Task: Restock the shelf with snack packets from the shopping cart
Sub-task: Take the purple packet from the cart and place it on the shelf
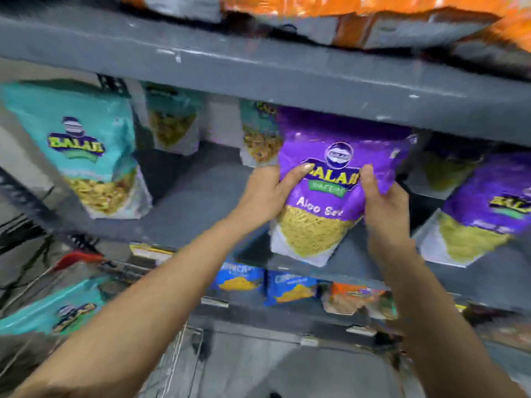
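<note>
Two bare hands are holding one purple snack packet (330, 191) up in front of the grey shelf (201, 196). The left hand (267, 196) is gripping the packet's left edge, with the thumb lying across the front near the yellow logo. The right hand (385, 205) is gripping the right edge, with the fingers curling over the front. The packet is standing almost upright, leaning a little, and its bottom corner is sitting at the front edge of the shelf. The words "Aloo Sev" are showing on it.

Just to the right, another purple packet (482, 219) is leaning on the same shelf. To the left, a big teal packet (86, 150) is standing well apart from the one in the hands, and two smaller-looking teal packets (172, 119) are standing farther back. Between them the shelf floor is showing bare grey.

Orange packets (344, 12) are lying on the shelf board above (258, 70). Blue packets (267, 285) are sitting on the shelf below. At the bottom left, a teal packet (57, 308) is lying in the shopping cart (178, 357), whose wire side is showing under the arms. Everything is looking a bit blurry
</note>
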Motion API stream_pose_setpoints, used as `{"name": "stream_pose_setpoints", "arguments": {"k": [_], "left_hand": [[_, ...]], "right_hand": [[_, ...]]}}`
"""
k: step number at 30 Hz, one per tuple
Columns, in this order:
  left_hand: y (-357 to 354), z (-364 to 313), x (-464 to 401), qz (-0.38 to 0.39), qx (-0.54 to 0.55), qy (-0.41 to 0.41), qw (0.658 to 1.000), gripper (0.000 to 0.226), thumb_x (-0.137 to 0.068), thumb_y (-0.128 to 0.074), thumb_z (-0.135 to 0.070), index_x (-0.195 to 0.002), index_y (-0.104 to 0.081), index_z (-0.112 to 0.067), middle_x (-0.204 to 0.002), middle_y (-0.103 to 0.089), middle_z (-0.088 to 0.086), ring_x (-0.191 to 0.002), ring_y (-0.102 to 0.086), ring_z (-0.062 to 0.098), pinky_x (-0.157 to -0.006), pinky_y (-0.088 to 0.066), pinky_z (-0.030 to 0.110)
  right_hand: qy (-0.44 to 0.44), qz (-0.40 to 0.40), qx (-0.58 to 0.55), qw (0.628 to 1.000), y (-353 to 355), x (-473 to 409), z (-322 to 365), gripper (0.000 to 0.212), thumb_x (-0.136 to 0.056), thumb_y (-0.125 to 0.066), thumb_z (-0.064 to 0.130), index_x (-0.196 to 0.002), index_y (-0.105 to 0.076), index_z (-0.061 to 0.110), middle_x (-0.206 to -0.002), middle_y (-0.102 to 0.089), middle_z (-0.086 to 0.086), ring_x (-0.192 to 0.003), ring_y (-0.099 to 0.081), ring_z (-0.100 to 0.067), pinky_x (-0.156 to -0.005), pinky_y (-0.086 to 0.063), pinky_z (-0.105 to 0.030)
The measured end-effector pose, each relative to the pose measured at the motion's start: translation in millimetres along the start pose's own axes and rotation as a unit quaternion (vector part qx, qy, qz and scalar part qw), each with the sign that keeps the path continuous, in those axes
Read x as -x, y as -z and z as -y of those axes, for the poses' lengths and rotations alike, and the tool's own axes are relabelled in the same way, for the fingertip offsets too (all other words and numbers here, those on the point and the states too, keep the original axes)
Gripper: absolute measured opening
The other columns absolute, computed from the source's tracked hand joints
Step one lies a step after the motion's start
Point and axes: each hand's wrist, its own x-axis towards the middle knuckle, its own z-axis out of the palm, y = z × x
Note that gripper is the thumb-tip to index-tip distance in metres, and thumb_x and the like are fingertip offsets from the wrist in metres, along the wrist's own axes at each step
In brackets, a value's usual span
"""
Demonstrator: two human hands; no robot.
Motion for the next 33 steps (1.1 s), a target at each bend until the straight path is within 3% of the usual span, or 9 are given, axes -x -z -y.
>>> {"name": "stream_pose_setpoints", "arguments": {"k": [1, 3, 6, 11, 16, 22, 25, 30, 33], "left_hand": [[-18.1, -2.0, -10.9, 0.007, 0.019, 0.000, 1.000, 0.050, -0.091, -0.052, -0.052, -0.067, -0.065, -0.010, -0.059, -0.065, 0.003, -0.065, -0.064, 0.021, -0.064, -0.047, 0.037], [-51.0, -2.0, -27.3, 0.005, 0.035, 0.002, 0.999, 0.062, -0.085, -0.044, -0.064, -0.079, -0.068, -0.008, -0.075, -0.073, 0.012, -0.077, -0.068, 0.031, -0.074, -0.052, 0.043], [-86.9, -7.5, -46.2, -0.011, 0.036, 0.012, 0.999, 0.065, -0.082, -0.041, -0.068, -0.060, -0.054, -0.007, -0.063, -0.066, 0.019, -0.069, -0.062, 0.039, -0.065, -0.048, 0.041], [-128.9, -7.5, -59.8, -0.016, -0.002, 0.055, 0.998, 0.061, -0.090, -0.044, -0.061, -0.054, -0.047, -0.011, -0.061, -0.061, 0.018, -0.068, -0.057, 0.040, -0.061, -0.035, 0.036], [-139.4, 5.3, -60.4, -0.005, 0.022, 0.075, 0.997, 0.059, -0.086, -0.043, -0.065, -0.068, -0.064, -0.013, -0.071, -0.072, 0.013, -0.073, -0.064, 0.034, -0.067, -0.046, 0.036], [-102.4, 14.3, -35.7, -0.009, 0.060, 0.060, 0.996, 0.032, -0.092, -0.055, -0.046, -0.096, -0.069, -0.017, -0.089, -0.077, 0.002, -0.087, -0.071, 0.017, -0.078, -0.052, 0.031], [-49.9, 51.5, 6.7, -0.071, 0.047, 0.068, 0.994, 0.024, -0.093, -0.060, -0.035, -0.099, -0.072, -0.016, -0.093, -0.077, 0.001, -0.085, -0.069, 0.006, -0.082, -0.050, 0.022], [67.1, 143.8, 119.9, -0.181, -0.039, 0.166, 0.969, 0.022, -0.095, -0.059, -0.028, -0.073, -0.062, -0.025, -0.060, -0.063, -0.013, -0.061, -0.055, -0.010, -0.064, -0.046, 0.028], [133.6, 181.5, 194.6, -0.222, -0.129, 0.225, 0.940, 0.016, -0.094, -0.058, -0.028, -0.089, -0.069, -0.018, -0.078, -0.070, -0.007, -0.072, -0.065, 0.007, -0.068, -0.049, 0.028]], "right_hand": [[0.006, -0.014, -0.009, 1.000, 10.2, -10.9, -1.1, 0.022, -0.099, -0.054, 0.018, -0.079, -0.062, 0.022, -0.060, -0.068, 0.024, -0.058, -0.058, 0.011, -0.064, -0.047, -0.012], [0.002, -0.040, -0.026, 0.999, 28.7, -33.7, -6.6, 0.014, -0.097, -0.056, 0.020, -0.087, -0.065, 0.022, -0.071, -0.073, 0.022, -0.069, -0.066, 0.008, -0.070, -0.053, -0.015], [0.007, -0.095, -0.037, 0.995, 52.2, -68.2, -19.2, 0.007, -0.092, -0.064, 0.028, -0.089, -0.063, 0.022, -0.085, -0.074, 0.017, -0.086, -0.068, -0.005, -0.090, -0.057, -0.033], [0.035, -0.113, -0.016, 0.993, 74.2, -103.5, -46.3, 0.023, -0.090, -0.067, 0.028, -0.111, -0.064, 0.019, -0.100, -0.075, 0.017, -0.100, -0.069, -0.006, -0.092, -0.053, -0.030], [0.053, -0.117, 0.034, 0.991, 74.2, -101.0, -66.0, 0.027, -0.093, -0.062, 0.020, -0.119, -0.056, 0.023, -0.117, -0.069, 0.014, -0.106, -0.064, 0.006, -0.094, -0.048, -0.017], [0.166, -0.196, 0.145, 0.955, 30.4, -52.6, -74.3, 0.071, -0.091, -0.064, 0.018, -0.147, -0.028, -0.006, -0.153, -0.035, -0.021, -0.144, -0.034, -0.028, -0.119, -0.026, -0.044], [0.223, -0.123, 0.196, 0.947, -13.7, -6.0, -77.2, 0.056, -0.093, -0.063, 0.017, -0.138, -0.042, -0.008, -0.146, -0.040, -0.025, -0.140, -0.036, -0.033, -0.118, -0.026, -0.039], [0.198, 0.093, 0.184, 0.958, -110.5, 77.0, -102.8, 0.025, -0.091, -0.063, 0.011, -0.116, -0.064, 0.004, -0.136, -0.051, -0.015, -0.128, -0.047, -0.017, -0.108, -0.028, -0.011], [0.176, 0.209, 0.179, 0.945, -172.3, 133.3, -124.4, 0.017, -0.092, -0.062, 0.011, -0.108, -0.067, 0.007, -0.131, -0.055, -0.011, -0.122, -0.051, -0.014, -0.105, -0.032, -0.011]]}}
